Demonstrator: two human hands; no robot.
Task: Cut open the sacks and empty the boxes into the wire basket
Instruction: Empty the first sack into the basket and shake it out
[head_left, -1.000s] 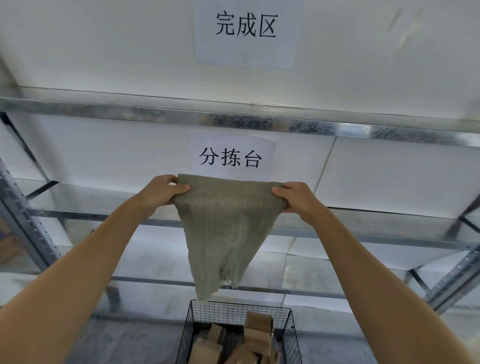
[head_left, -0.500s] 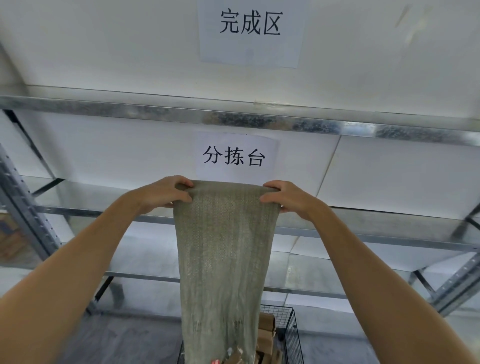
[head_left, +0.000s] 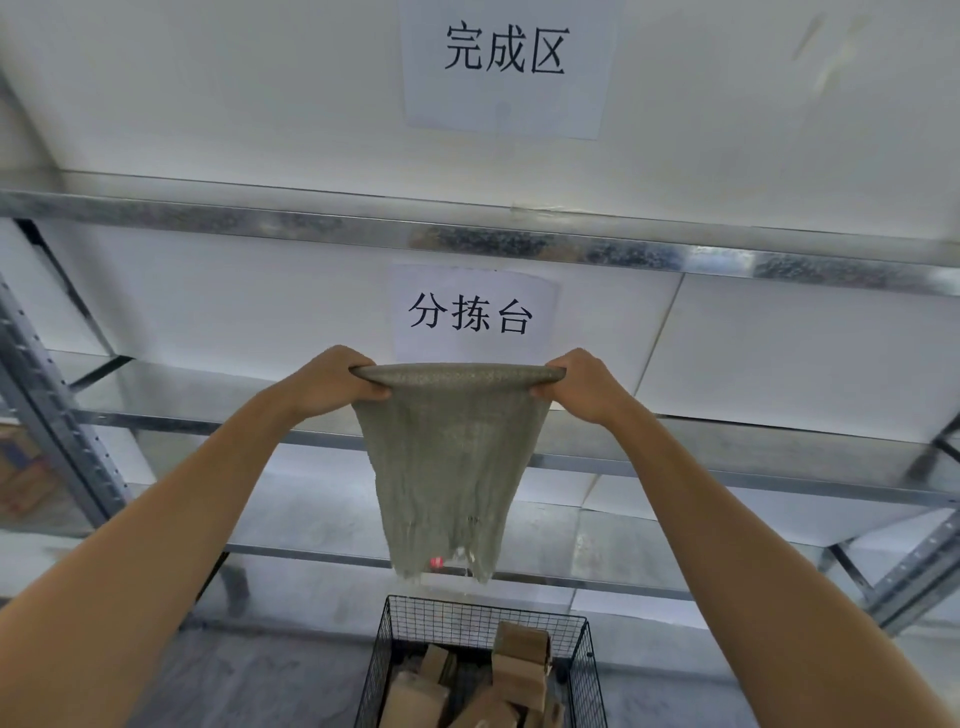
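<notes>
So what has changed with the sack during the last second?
The sack dipped until its lower end reached the wire basket, then rose again; that end now hangs above the basket rim. The left hand and right hand kept gripping its top corners throughout. The boxes in the basket look unchanged.

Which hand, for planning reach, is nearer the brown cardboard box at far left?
Left. The left hand is right of the box, gripping the grey woven sack; the right hand grips its farther corner.
</notes>
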